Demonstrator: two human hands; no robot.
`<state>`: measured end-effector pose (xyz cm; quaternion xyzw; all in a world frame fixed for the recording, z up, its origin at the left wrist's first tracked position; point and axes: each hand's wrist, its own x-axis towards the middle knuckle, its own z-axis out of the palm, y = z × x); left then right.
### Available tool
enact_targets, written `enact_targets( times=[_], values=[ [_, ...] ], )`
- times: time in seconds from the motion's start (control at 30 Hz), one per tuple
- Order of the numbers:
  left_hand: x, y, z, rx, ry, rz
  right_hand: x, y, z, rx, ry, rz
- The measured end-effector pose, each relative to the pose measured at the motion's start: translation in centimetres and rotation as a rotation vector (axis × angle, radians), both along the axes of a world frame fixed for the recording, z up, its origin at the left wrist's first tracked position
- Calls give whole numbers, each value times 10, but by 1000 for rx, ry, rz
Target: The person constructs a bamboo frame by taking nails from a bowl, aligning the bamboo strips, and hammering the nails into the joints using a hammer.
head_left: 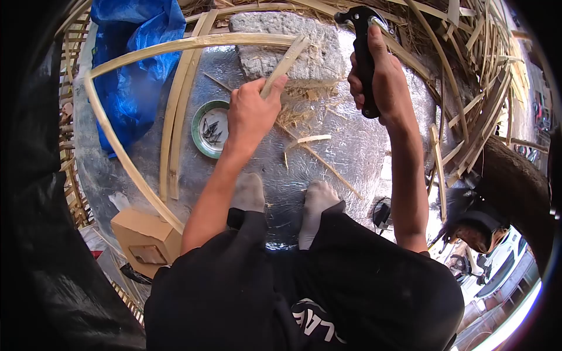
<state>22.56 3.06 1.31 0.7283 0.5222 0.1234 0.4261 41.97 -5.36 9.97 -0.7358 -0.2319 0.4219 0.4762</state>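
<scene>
My left hand [253, 111] is closed around a short bamboo strip [288, 61]. The strip's far end meets the end of a long bent bamboo strip [199, 42] over a rough grey stone block [319, 55]. That long strip angles sharply at the upper left and runs down towards my left forearm. Raised to the right of the block, my right hand [383, 82] grips a black-handled hammer [364, 64], its head uppermost and thumb along the handle. A green-rimmed bowl [199, 146] holding several dark nails sits beside my left wrist.
Blue plastic sheeting [137, 70] and two flat bamboo strips [178, 117] lie at the left. A cardboard box [143, 237] stands at lower left. Piled bamboo strips [489, 99] and a thick log [515, 181] are at the right. Shavings [298, 117] litter the silvery mat [281, 193].
</scene>
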Motion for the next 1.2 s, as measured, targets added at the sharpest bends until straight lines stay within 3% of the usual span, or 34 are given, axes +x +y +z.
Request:
enact_targets(
  times=[0.2,0.27,0.37,0.5,0.57,0.6,0.63,0.73,0.77,0.83,0.9,0.97,1.0,1.1,1.13,1.2],
  values=[
    [-1,3,10,-122,47,8,8,31,-21,-79,-43,182],
    [-1,2,10,-144,59,6,11,37,-19,-306,-173,306],
    [-2,4,6,-165,51,1,47,42,-7,-419,-273,552],
    [-5,6,-2,-164,-60,-3,34,48,7,-183,-111,285],
    [-5,4,-5,-164,-70,19,32,48,0,-413,-176,478],
    [-5,4,-7,-163,-70,29,35,53,0,-434,23,468],
    [-4,5,-8,-164,-72,30,37,52,3,-435,22,469],
    [-6,5,-4,-113,-74,3,32,48,10,-165,95,310],
    [-5,8,3,-216,-32,-16,35,50,6,-166,92,311],
    [-5,9,9,-312,12,-40,38,57,-3,-407,262,479],
    [-6,5,5,-251,-6,-11,42,57,0,-461,320,450],
    [-6,8,4,-270,-1,-31,42,54,-1,-181,371,330],
    [-7,9,4,-277,2,-49,40,57,-3,-197,371,280],
    [-5,6,-11,-174,-64,-6,36,54,-5,-570,324,512],
    [-5,7,-13,-177,-66,-6,29,49,0,-520,127,549],
    [-7,5,-14,-152,-57,-27,19,45,-1,-384,152,405]
  ],
)
